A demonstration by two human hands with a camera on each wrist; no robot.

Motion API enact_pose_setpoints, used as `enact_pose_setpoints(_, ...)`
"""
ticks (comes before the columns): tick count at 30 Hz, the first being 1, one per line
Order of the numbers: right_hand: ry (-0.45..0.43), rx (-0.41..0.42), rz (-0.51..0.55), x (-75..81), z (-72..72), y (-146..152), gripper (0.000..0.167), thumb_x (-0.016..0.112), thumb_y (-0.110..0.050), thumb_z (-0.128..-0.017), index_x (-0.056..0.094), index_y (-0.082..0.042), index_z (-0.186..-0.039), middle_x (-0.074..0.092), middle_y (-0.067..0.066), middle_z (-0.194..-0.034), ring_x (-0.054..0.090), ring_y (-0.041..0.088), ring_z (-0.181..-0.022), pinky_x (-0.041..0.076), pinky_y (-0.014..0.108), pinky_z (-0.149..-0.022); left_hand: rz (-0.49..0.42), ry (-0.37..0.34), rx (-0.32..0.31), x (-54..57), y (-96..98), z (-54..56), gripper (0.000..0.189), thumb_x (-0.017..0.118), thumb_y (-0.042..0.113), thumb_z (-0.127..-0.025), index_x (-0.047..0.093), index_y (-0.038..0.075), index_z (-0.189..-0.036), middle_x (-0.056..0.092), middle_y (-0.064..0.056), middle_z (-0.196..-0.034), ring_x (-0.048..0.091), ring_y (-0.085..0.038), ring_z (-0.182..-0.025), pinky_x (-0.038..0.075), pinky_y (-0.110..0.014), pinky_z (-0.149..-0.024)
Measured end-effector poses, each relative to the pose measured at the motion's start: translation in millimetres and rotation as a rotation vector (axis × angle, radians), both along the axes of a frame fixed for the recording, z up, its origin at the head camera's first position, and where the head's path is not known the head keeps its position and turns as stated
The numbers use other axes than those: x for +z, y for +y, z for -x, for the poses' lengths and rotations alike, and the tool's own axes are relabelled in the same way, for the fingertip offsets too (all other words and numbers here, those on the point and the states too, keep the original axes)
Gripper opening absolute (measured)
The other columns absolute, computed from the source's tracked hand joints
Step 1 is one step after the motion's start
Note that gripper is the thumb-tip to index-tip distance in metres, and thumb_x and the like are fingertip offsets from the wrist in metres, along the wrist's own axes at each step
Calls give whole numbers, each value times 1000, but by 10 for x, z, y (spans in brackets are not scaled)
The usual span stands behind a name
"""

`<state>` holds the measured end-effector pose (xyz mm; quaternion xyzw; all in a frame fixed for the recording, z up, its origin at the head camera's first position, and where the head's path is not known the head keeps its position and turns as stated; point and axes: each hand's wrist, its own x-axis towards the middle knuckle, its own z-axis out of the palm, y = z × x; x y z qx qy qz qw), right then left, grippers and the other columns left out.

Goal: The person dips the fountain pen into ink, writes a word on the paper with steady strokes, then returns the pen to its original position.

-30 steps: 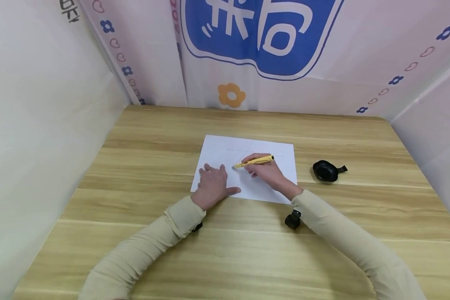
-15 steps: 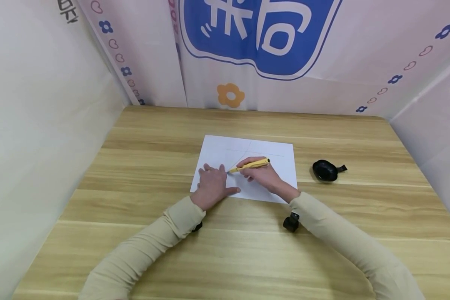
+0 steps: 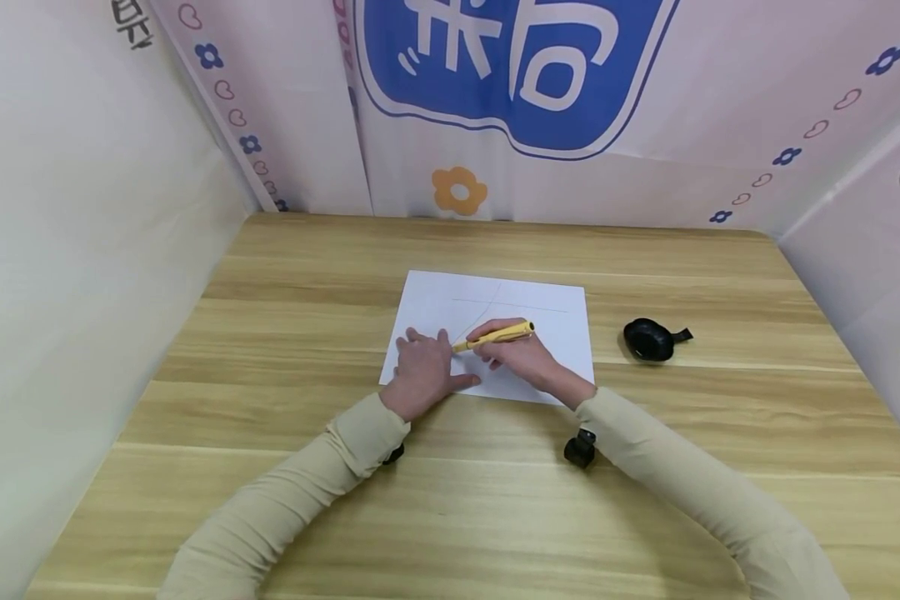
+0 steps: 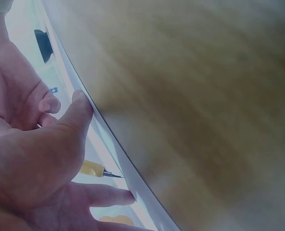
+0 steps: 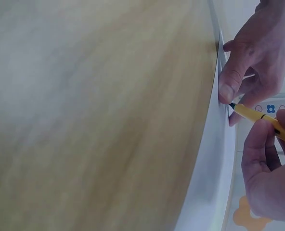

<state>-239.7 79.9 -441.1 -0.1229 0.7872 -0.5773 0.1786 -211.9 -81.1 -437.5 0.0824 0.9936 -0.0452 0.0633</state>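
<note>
A white sheet of paper (image 3: 429, 293) lies on the wooden table, bearing a thin near-horizontal line and a curved line crossing it. My left hand (image 3: 423, 372) rests on the paper's left part, fingers spread and thumb out along the near edge. With thumb and fingers, my right hand (image 3: 523, 360) pinches a yellow fountain pen (image 3: 506, 333), tilted with its nib down at the paper beside the left index finger. In the left wrist view, the dark nib of the pen (image 4: 92, 168) shows close to the sheet. The right wrist view shows the fingers (image 5: 258, 144) around the pen's barrel.
A small black oval object (image 3: 648, 340) with a short tab lies on the table (image 3: 480, 517) right of the paper. Printed white sheeting (image 3: 307, 108) stands behind the table, and white walls flank both sides. A black wrist camera (image 3: 580, 450) hangs under the right sleeve.
My right hand has moved the pen down and to the left across the paper, and the curved line has grown longer behind it. My left hand stays in place.
</note>
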Motion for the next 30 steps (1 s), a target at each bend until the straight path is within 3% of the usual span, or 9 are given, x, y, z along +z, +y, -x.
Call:
enact_pose_setpoints(15,17,22,4,-25,-10,-1,23,60,-9,-86,69,-1,-106,68,19,-106,62,19,-74,55,33,-65,4,-17,-10,-16,-25,14,96,56,76,-74,50,0,-134,58,-35,-119,53,-45,-120,43,-51,-99)
enact_pose_setpoints(19,13,11,-7,-9,6,21,24,60,-9,-86,69,-2,-107,68,21,-105,60,16,-75,55,33,-66,1,-23,-4,-13,-18,14,95,57,75,-74,51,0,-132,59,-34,-118,53,-45,-120,43,-51,-99)
enact_pose_setpoints(24,24,-49,-29,60,105,114,24,61,-9,-86,68,-1,-109,66,22,-106,59,14,-75,53,27,-66,-7,-39,17,20,1,11,95,59,73,-73,49,1,-134,61,-31,-118,53,-44,-120,43,-50,-99)
enact_pose_setpoints(30,59,-186,-64,146,350,275,23,60,-10,-89,67,-3,-110,65,19,-107,60,20,-80,52,24,-66,-4,-41,31,36,19,1,95,60,74,-72,49,2,-135,64,-29,-115,55,-42,-116,44,-48,-96)
